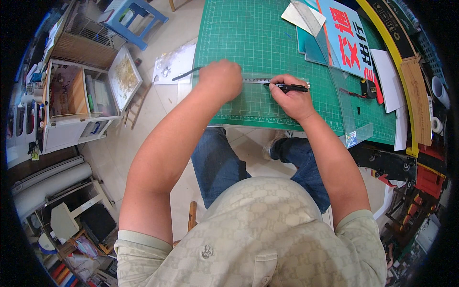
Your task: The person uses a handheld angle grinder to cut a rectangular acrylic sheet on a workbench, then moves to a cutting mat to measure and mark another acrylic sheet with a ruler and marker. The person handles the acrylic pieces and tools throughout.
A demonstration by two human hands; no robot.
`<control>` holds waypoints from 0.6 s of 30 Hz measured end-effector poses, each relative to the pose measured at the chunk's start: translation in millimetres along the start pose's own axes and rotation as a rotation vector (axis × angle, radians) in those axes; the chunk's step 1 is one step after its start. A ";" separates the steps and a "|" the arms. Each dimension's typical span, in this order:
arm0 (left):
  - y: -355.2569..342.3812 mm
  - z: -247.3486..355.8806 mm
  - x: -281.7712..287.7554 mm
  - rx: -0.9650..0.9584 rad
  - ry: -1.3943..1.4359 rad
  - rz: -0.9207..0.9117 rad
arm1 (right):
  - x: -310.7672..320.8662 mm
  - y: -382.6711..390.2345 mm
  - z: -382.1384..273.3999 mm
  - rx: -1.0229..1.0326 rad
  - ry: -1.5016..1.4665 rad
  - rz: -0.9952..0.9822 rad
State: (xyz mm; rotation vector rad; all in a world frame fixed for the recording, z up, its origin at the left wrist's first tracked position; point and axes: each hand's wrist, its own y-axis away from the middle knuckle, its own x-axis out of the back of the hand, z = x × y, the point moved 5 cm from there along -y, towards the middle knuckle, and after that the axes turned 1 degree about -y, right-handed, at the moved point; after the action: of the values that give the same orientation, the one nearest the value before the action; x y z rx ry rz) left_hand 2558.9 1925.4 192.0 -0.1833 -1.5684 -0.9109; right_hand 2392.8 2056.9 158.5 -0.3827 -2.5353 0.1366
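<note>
My right hand (294,98) is closed around a black marker pen (292,88), its tip pointing left at the end of a narrow steel ruler (256,80). The ruler lies across a green cutting mat (248,107) and runs under my left hand (222,79). That hand is closed over the ruler, with its fingertips hidden beneath it. Out of its left side sticks a thin dark strip (185,74), reaching past the mat's edge; I cannot tell whether it is part of the ruler. A faint clear sheet (251,95) appears to lie under both hands.
To the right, a long clear straightedge (334,81) crosses the mat. Beyond it are a printed sign board (342,38), a tape measure (368,89) and white sheets (386,79). A blue stool (131,21) and a white cabinet (79,98) stand at left.
</note>
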 end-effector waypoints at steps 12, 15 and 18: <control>0.0 -0.4 -1.3 -0.006 0.006 0.017 | -0.7 0.2 2.7 0.006 -0.016 0.005; -0.6 -0.8 -2.2 0.000 -0.017 0.014 | -0.1 -0.1 1.2 0.012 -0.011 0.018; -1.7 -0.9 -2.5 -0.002 -0.031 0.026 | 0.1 -0.5 0.8 -0.005 -0.028 0.012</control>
State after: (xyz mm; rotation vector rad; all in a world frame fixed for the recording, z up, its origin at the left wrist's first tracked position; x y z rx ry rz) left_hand 2559.2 1924.6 189.0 -0.2199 -1.5898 -0.8933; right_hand 2392.2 2056.5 158.0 -0.4004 -2.5619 0.1414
